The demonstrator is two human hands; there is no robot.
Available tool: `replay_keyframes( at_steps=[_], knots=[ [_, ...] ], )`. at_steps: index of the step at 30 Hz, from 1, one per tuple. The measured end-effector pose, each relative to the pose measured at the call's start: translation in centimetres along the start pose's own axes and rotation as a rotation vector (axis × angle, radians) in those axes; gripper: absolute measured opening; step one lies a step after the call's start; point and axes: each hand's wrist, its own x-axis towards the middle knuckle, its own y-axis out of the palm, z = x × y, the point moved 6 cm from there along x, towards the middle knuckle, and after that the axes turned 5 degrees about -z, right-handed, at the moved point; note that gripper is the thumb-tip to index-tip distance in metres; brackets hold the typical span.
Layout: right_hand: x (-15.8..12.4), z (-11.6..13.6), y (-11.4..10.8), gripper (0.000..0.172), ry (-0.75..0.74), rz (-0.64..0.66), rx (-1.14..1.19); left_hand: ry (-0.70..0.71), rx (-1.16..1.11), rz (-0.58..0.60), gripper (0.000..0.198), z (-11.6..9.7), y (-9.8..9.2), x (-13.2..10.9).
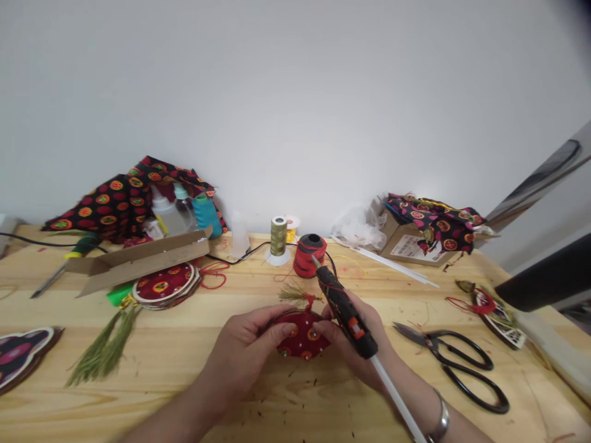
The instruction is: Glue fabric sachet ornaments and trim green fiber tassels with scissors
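A small round red fabric ornament [302,335] with orange dots and a green tassel at its top sits between both hands above the wooden table [184,369]. My left hand [249,351] pinches its left edge, thumb on the front. My right hand [357,344] presses its right edge and also holds a black glue gun [344,304] with an orange trigger, nozzle pointing up and away. A white glue stick [394,394] sticks out of the gun's back toward me.
Black scissors [455,363] lie to the right. A stack of round red ornaments [166,284] with a green tassel [104,347] lies left. Thread spools [278,237], a red cord spool [308,255], bottles [168,212], cardboard boxes [138,261] and patterned fabric [115,200] line the back.
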Motion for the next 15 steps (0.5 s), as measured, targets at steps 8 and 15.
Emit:
replay_keyframes(
  at_steps=[8,15],
  knots=[
    [-0.18,0.11,0.08,0.017,0.010,-0.020,0.022,-0.032,-0.023,0.021,0.018,0.08,0.28,-0.12],
    [-0.32,-0.01,0.10,0.018,0.011,-0.041,0.010,-0.061,-0.072,0.012,0.015,-0.22,0.33,-0.27]
  ],
)
